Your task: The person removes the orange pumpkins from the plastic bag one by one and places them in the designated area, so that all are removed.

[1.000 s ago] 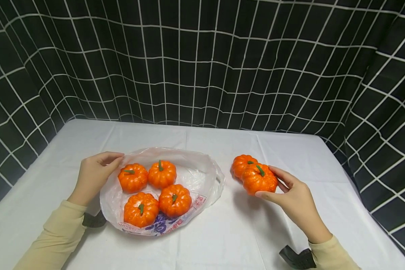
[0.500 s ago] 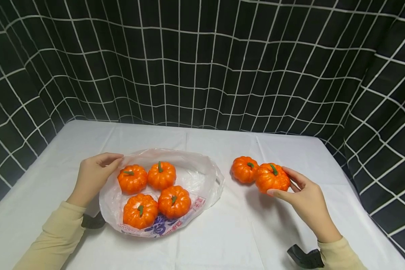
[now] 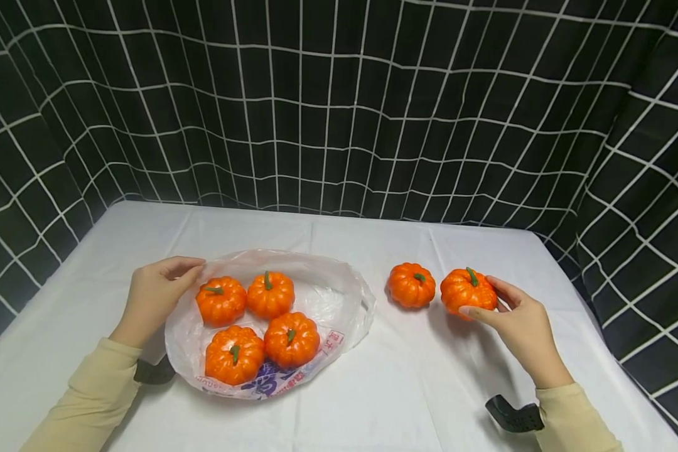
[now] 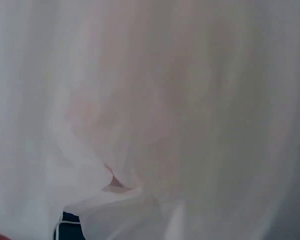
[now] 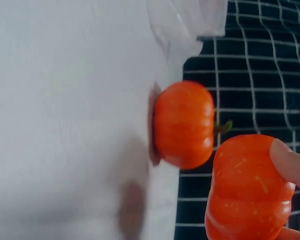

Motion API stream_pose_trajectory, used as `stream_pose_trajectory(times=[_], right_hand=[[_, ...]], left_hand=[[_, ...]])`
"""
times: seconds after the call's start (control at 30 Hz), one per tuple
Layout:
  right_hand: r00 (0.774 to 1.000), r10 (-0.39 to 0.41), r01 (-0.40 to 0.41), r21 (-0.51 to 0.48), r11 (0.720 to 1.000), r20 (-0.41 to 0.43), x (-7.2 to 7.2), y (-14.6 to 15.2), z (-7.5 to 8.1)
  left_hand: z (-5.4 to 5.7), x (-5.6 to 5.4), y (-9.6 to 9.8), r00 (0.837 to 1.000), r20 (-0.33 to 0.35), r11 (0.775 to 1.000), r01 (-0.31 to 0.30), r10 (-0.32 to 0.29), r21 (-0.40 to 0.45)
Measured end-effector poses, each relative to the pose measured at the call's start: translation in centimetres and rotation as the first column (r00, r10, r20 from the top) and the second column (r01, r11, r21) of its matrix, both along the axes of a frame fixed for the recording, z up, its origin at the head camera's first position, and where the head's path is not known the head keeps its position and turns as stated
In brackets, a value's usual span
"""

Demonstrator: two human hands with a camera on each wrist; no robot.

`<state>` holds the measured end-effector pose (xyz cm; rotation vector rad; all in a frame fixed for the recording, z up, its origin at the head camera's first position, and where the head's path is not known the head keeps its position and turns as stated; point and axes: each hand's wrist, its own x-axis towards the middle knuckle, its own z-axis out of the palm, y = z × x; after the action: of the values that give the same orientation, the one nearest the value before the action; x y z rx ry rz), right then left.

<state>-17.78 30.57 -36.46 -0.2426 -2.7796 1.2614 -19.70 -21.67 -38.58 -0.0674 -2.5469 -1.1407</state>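
A small orange pumpkin [image 3: 464,292] with a green stem is held between the thumb and fingers of my right hand [image 3: 521,326]. In the right wrist view, that pumpkin [image 5: 247,187] hangs over the white cloth, its shadow falling below. Another pumpkin [image 3: 410,285] rests on the table just left of it. My left hand [image 3: 161,292] pinches the left rim of a thin plastic bag [image 3: 328,295], which lies with its mouth spread wide. Several pumpkins, such as the front one [image 3: 234,355], sit inside. White plastic [image 4: 140,100] fills most of the left wrist view and hides the left fingers.
A white cloth covers the table [image 3: 361,402]. A black curtain with a white grid [image 3: 328,113] stands along the back and both sides. A black wrist strap [image 3: 514,415] sticks out by the right sleeve.
My right hand has moved right with its pumpkin, which no longer overlaps the pumpkin on the table. The left hand and the bag have stayed almost where they were.
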Motion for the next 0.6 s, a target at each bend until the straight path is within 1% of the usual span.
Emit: stream_pose_trajectory(times=[0.1, 0.33, 0.47, 0.6], right_hand=[[1.000, -0.008, 0.008, -0.009, 1.000, 0.024, -0.7, 0.8, -0.5], [0.998, -0.021, 0.021, -0.003, 1.000, 0.051, -2.3, 1.8, -1.5], [0.998, -0.015, 0.017, -0.022, 1.000, 0.055, -3.0, 2.0, -1.9], [0.998, -0.021, 0.022, -0.014, 1.000, 0.051, -3.7, 2.1, -2.1]], left_hand=[[-0.1, 0.0, 0.0, 1.000, -0.007, 1.000, -0.003, 0.003, 0.003], [0.0, 0.1, -0.1, 1.000, 0.009, 1.000, -0.012, 0.012, 0.002], [0.0, 0.1, -0.2, 1.000, 0.009, 1.000, -0.018, 0.018, -0.001], [-0.1, 0.0, -0.2, 1.000, 0.003, 1.000, -0.012, 0.012, 0.010]])
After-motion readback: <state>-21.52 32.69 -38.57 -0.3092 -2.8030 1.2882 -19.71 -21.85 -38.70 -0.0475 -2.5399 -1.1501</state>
